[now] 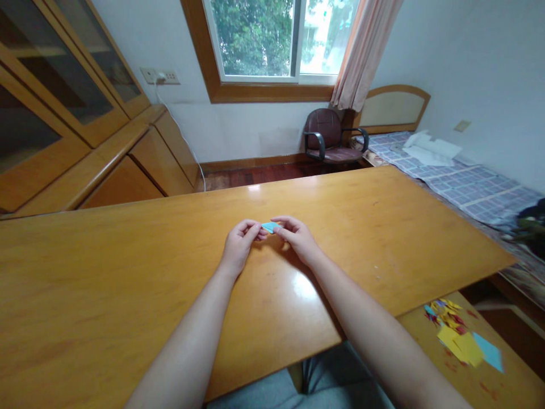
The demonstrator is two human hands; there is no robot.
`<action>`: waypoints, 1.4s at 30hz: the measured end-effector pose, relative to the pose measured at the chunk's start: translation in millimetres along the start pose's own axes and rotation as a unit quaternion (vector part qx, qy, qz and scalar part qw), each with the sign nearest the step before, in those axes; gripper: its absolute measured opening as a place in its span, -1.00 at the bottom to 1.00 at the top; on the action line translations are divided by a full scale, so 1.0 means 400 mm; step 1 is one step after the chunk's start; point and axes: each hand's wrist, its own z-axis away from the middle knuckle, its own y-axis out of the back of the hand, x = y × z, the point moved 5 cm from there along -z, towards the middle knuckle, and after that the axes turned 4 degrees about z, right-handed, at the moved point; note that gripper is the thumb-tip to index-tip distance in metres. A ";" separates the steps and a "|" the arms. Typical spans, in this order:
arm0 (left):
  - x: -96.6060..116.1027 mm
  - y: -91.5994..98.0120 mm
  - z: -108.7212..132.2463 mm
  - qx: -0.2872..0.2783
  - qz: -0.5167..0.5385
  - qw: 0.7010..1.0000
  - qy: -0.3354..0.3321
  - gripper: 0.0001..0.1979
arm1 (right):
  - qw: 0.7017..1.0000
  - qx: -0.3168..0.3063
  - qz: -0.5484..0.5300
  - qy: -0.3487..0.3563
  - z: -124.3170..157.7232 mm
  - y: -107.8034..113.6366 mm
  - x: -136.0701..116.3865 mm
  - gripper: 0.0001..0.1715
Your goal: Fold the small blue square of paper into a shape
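Note:
A small piece of folded light-blue paper (269,226) is held just above the wooden table (128,272). My left hand (242,241) pinches its left end between thumb and fingers. On the other side, my right hand (296,236) grips the right end, with the thumb in front and the fingers behind. The fingertips cover both ends of the paper, so its full folded shape is hidden.
To the lower right, a lower wooden surface (506,392) bears a pile of small colourful folded papers (445,315), yellow paper sheets (462,345) and a light-blue sheet (489,352). Beyond the table stand an armchair (326,136), a bed (464,187) and a cabinet (114,165).

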 end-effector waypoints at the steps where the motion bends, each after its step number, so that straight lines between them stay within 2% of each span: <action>1: 0.001 -0.003 0.001 -0.004 -0.002 1.000 0.001 -0.73 | 1.000 -0.001 0.000 0.001 0.000 0.000 -0.001 -0.70; 8: 0.001 -0.026 0.005 -0.035 -0.037 0.998 0.036 -0.70 | 0.999 -0.008 0.030 0.017 0.000 -0.001 0.008 -0.70; 12: -0.006 -0.020 0.002 -0.030 -0.039 0.998 0.035 -0.71 | 0.990 -0.009 0.120 0.075 0.008 -0.005 -0.002 -0.73; 15: -0.013 -0.014 0.001 -0.027 -0.033 0.998 0.040 -0.71 | 0.965 0.019 0.216 0.146 0.016 -0.005 -0.026 -0.79; 19: -0.017 -0.014 0.000 -0.031 -0.017 0.998 0.055 -0.72 | 0.949 0.028 0.249 0.193 0.021 -0.008 -0.047 -0.81; 29: -0.013 -0.020 0.000 -0.034 -0.031 0.998 0.053 -0.72 | 0.957 0.038 0.222 0.182 0.020 -0.008 -0.053 -0.88; 35: -0.001 -0.017 -0.003 -0.028 -0.112 0.993 -0.026 -0.77 | 0.961 0.058 0.209 0.174 0.014 -0.002 -0.050 -0.94; 42: -0.022 -0.019 -0.001 -0.045 -0.073 0.996 -0.008 -0.76 | 0.956 0.065 0.235 0.164 0.007 0.001 -0.042 -0.98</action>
